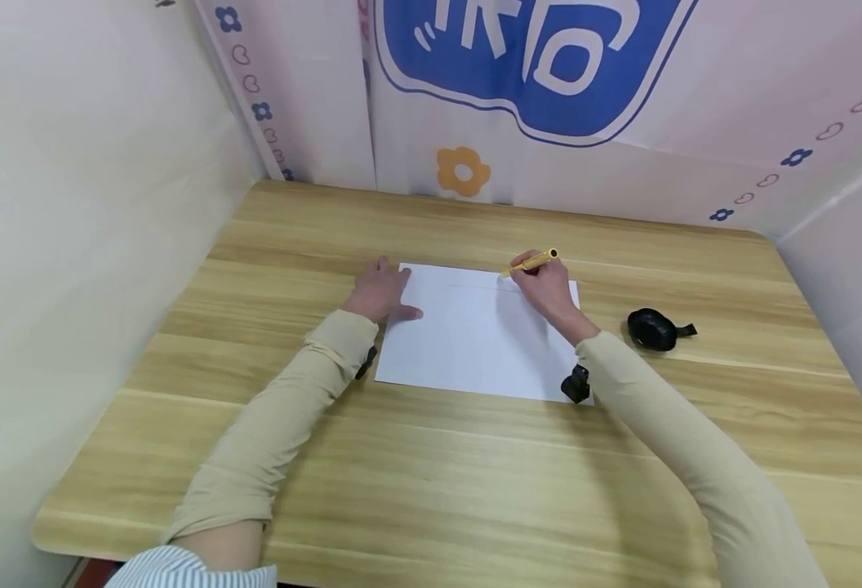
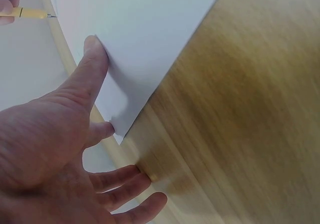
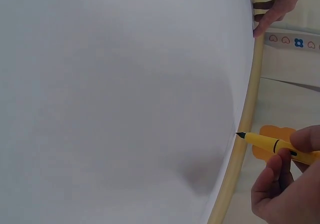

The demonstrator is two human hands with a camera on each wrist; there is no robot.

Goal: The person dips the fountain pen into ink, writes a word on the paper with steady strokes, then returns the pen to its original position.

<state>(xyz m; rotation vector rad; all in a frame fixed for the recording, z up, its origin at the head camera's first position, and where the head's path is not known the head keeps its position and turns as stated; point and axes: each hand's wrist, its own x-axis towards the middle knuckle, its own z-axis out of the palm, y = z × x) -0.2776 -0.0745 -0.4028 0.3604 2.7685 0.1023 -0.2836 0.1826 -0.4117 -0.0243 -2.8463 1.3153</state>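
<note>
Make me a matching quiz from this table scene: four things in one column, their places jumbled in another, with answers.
1. Slim yellow pen
2. White rectangular paper sheet
3. Black pan-shaped object
4. Bare left hand

A. Right of the sheet
B. On the sheet's left edge
C. In the bare right hand
D. Beneath the pen's tip

1-C, 2-D, 3-A, 4-B

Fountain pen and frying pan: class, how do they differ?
The fountain pen is yellow; the frying pan is black. The pen is long and slender, the pan rounded with a short handle. The right hand holds the pen, while the pan rests untouched on the table. Both are smaller than the paper.
</note>
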